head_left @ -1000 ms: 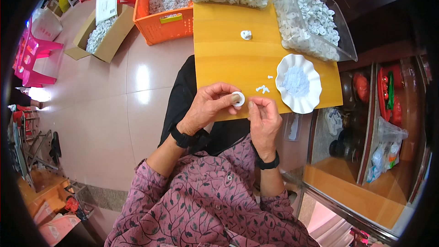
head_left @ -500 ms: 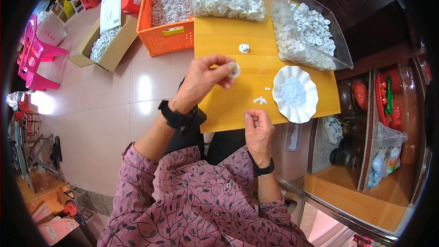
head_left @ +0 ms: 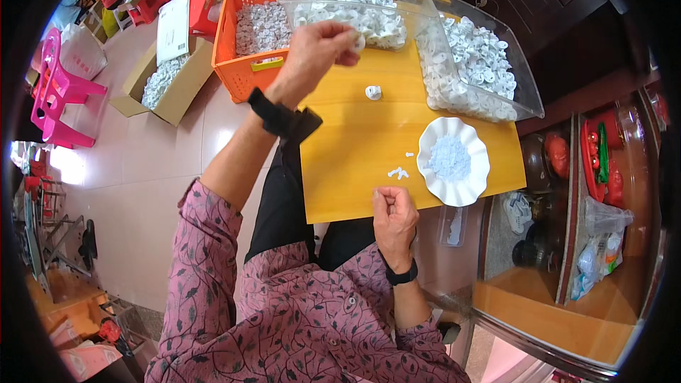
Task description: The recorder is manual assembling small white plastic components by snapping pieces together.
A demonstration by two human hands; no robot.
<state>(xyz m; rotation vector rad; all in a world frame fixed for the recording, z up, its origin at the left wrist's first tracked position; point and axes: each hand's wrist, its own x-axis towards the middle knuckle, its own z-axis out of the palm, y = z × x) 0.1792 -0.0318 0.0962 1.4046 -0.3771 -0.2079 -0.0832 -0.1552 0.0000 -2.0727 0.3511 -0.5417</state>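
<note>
Looks like a transfer step: left hand point(head_left: 333, 44) pinches a white disc point(head_left: 360, 43) beside/over the clear bin point(head_left: 413, 20), height unclear. Right hand point(head_left: 394, 214) is curled, fingertips together, contents can't tell, at the tabletop point(head_left: 340, 177) edge. Next move calls for loosening the left pinch.

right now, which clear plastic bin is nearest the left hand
The clear plastic bin beside the orange plastic crate; only this bin is partly behind the left hand.
</note>
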